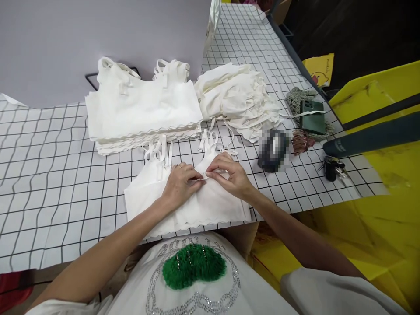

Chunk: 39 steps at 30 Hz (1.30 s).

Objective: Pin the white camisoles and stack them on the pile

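A white strappy top lies flat on the checked table cover at the near edge. My left hand and my right hand meet at its upper middle. Both pinch a small strap fitting between fingertips. Its straps trail away from me. Behind it sits a neat stack of folded white tops. To the right of that stack lies a loose heap of white tops.
A dark green phone rests on a crocheted pouch at the right. Keys, a hair clip and a blurred dark object lie near the table's right edge. Yellow bins stand beyond that edge. A grey board stands behind.
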Motion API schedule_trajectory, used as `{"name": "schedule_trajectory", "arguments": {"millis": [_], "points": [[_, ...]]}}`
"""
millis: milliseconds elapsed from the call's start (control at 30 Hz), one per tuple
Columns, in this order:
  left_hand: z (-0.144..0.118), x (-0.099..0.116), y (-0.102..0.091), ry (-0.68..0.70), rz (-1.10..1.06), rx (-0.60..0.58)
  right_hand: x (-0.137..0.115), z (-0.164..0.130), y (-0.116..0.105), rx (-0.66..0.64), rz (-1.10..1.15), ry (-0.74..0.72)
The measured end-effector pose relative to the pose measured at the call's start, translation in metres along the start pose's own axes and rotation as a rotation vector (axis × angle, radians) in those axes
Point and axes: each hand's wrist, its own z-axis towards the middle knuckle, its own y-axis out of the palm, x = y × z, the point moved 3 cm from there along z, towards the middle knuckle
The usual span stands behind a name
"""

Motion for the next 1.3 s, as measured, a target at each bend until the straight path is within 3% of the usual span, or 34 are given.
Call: {"name": "schedule_trajectory", "arguments": {"millis": [267,1000,1300], "points": [[0.0012,0.0006,0.0027,0.021,0.012,-0.011,0.0058,-0.0043,0.0101,-0.048,-0.052,-0.056],[0.0036,0.0017,0.0028,0.021,-0.036,-0.049,0.0024,-0.0007,0.0081,-0.08,-0.131,-0.151],[0.0036,0.001,0.0034,0.028,-0.051,-0.057,0.0013,0.0032,0.0024,-0.184,-0.214,-0.151]]}}
